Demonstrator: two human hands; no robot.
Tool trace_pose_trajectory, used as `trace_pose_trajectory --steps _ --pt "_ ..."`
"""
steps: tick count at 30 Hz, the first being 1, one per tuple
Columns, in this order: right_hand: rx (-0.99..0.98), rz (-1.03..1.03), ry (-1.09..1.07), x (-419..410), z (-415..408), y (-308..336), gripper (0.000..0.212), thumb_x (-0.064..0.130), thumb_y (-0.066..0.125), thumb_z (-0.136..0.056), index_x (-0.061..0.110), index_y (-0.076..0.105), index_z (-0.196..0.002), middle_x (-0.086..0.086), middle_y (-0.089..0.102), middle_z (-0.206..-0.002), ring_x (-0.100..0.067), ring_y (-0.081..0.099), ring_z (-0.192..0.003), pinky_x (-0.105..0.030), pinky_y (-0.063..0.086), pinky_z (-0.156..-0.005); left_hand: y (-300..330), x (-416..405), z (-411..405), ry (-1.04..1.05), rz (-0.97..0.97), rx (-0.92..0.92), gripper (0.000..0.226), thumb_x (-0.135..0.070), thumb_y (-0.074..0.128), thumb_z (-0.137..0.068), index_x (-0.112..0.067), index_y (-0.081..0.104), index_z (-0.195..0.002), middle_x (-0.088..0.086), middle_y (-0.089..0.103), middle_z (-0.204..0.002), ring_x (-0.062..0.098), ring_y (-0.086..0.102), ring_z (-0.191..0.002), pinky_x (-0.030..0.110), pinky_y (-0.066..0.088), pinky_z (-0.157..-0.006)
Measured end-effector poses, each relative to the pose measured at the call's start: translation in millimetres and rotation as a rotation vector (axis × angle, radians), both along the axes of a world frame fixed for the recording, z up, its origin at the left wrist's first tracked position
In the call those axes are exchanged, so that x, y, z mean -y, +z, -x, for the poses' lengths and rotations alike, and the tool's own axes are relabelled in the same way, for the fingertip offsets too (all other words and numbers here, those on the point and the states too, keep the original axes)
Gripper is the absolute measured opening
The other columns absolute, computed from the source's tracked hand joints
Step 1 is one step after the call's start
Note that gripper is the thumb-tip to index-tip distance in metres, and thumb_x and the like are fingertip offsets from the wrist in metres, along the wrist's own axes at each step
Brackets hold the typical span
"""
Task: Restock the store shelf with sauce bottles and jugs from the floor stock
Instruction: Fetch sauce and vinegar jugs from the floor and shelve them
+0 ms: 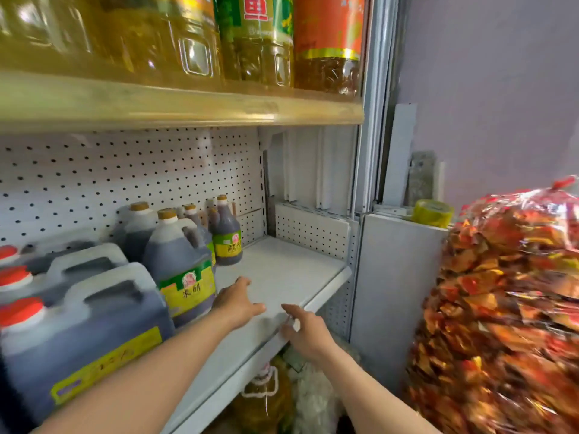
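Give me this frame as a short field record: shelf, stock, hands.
shelf: white metal shelf, right part bare
stock: dark sauce jugs with red caps at left; brown-capped dark sauce jugs with green-yellow labels beside them
above: yellow oil bottles on upper shelf
left hand: flat on shelf, holds nothing
right hand: at shelf's front edge, grip unclear
right side: clear bag of red snack packets

The right half of the white shelf (282,264) lies bare up to its side wall. Dark sauce jugs (178,261) crowd the left half, the upper shelf (188,104) caps headroom, and a snack bag (507,308) bulges alongside.
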State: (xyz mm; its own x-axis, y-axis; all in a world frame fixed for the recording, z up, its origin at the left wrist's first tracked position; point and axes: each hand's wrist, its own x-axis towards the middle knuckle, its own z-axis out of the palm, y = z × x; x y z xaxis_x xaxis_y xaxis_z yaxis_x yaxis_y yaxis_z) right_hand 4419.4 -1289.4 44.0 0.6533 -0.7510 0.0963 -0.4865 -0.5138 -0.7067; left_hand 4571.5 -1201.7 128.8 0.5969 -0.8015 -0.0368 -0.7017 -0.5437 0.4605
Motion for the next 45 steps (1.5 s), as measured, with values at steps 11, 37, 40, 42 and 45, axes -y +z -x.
trace_pose_trajectory --steps 11,37,40,42,45 --pt "-0.269 0.152 -0.396 -204 202 -7 0.069 0.030 0.079 -0.080 0.023 0.051 -0.144 -0.004 0.066 -0.129 -0.025 0.059 -0.121 -0.031 0.045 -0.098 -47 -146 135 -0.509 -0.095 0.079 0.075 -0.034 0.082 -0.075 -0.029 0.045 -0.140 0.016 0.044 -0.133 0.034 0.052 -0.117 0.036 0.046 -0.095" --pt "-0.515 -0.159 -0.991 -616 712 -14 0.088 0.038 0.082 -0.080 0.025 0.034 -0.153 -0.010 0.055 -0.138 -0.031 0.046 -0.131 -0.041 0.046 -0.103 -103 -435 664 -1.216 -0.095 0.100 0.078 -0.037 0.083 -0.077 -0.030 0.041 -0.142 0.013 0.043 -0.132 0.036 0.038 -0.128 0.047 0.046 -0.100" --pt "-0.533 -0.181 -1.055 -653 752 -22 0.087 0.038 0.082 -0.080 0.027 0.035 -0.153 -0.009 0.054 -0.140 -0.032 0.043 -0.134 -0.042 0.045 -0.105 -112 -464 710 -1.269 -0.108 0.116 0.076 -0.033 0.082 -0.077 -0.031 0.042 -0.141 0.014 0.041 -0.134 0.038 0.038 -0.127 0.047 0.045 -0.100" --pt "-0.530 -0.185 -1.087 -672 770 -27 0.085 0.037 0.081 -0.081 0.029 0.036 -0.152 -0.008 0.053 -0.142 -0.032 0.043 -0.134 -0.044 0.045 -0.104 -115 -475 734 -1.322 -0.111 0.133 0.075 -0.033 0.082 -0.076 -0.032 0.043 -0.140 0.014 0.041 -0.136 0.038 0.039 -0.127 0.048 0.045 -0.101" --pt "-0.526 -0.180 -1.141 -697 790 -32 0.085 0.035 0.082 -0.079 0.029 0.036 -0.151 -0.008 0.052 -0.144 -0.033 0.044 -0.134 -0.046 0.046 -0.104 -117 -486 767 -1.396 -0.098 0.159 0.075 -0.033 0.083 -0.075 -0.031 0.045 -0.139 0.015 0.042 -0.136 0.040 0.040 -0.127 0.047 0.044 -0.102"
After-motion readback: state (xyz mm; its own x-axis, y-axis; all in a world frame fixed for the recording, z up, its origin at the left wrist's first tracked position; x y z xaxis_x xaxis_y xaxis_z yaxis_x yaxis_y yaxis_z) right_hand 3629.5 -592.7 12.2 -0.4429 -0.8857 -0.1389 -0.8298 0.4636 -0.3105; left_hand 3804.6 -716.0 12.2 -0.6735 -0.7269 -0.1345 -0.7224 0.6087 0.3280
